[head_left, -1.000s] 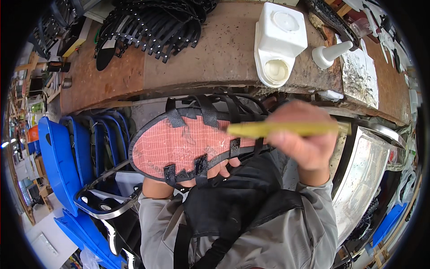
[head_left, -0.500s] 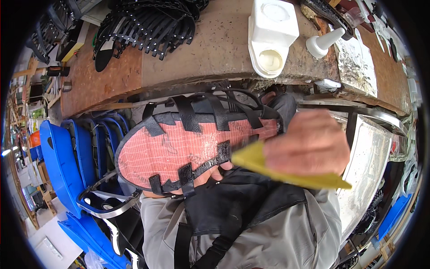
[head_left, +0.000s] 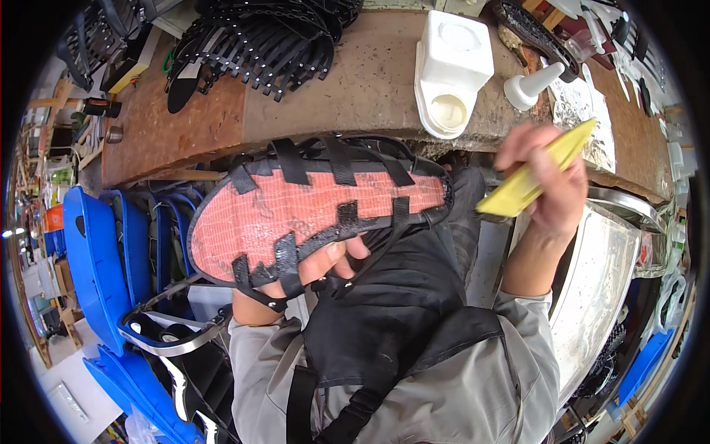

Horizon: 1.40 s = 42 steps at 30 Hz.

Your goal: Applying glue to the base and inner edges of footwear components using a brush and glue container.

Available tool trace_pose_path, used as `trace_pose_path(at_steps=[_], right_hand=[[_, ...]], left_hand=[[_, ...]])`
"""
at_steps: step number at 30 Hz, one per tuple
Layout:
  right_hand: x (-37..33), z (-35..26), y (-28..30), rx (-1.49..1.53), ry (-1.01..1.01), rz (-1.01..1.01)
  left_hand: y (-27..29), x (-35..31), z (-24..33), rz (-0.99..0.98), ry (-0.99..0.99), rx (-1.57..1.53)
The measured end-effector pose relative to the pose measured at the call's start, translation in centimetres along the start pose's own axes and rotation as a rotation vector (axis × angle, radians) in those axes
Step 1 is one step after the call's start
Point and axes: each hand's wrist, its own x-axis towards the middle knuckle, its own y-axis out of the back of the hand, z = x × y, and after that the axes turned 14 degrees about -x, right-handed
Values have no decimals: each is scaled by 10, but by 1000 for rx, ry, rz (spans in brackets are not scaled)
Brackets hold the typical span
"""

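Observation:
A strappy black sandal point(head_left: 292, 211) lies tilted across my lap, its pink underside facing up and black strap ends folded over its rim. The surface looks wet and shiny in places. My left hand point(head_left: 329, 263) grips it from beneath along the near edge, with only some fingers showing. To the right of the sandal, clear of it, my right hand point(head_left: 551, 174) holds a flat yellow tool point(head_left: 529, 181), its dark lower tip pointing toward the heel end.
On the workbench point(head_left: 296, 111) stand a white container point(head_left: 455, 66) with an open well of pale liquid and a white nozzle cap point(head_left: 532, 87). Black strap uppers point(head_left: 274, 48) are heaped at the far left. Blue chairs point(head_left: 96, 259) flank me on the left.
My right hand has moved up and away from the sandal with the yellow tool, which now stands at a steep slant. The sandal has tilted and shifted slightly; my left fingers show more.

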Motion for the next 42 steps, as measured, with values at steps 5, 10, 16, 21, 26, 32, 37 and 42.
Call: trace_pose_path(at_steps=[5, 10, 16, 21, 26, 32, 37, 42], right_hand=[[-2, -8, -25, -827, -122, -500], [-3, 4, -48, -763, -69, -336], [-7, 8, -49, -869, -55, -328], [-14, -2, -14, -3, -174, 96], [-3, -15, -55, -320, 476, -122], [-10, -18, -57, -498, 827, -294], [-16, -20, -58, -380, 830, -376], [0, -35, -51, -646, 861, -296]], left_hand=[[9, 4, 3, -46, -57, -63], [14, 19, -17, -256, 127, -373], [-3, 13, -14, -224, -85, 207], [-17, -2, -22, 34, 23, -45], [2, 22, -18, -45, -11, -85], [14, 2, -14, -102, -86, -105], [14, 20, -21, -247, -123, -112], [8, 9, -13, -332, -180, -66]])
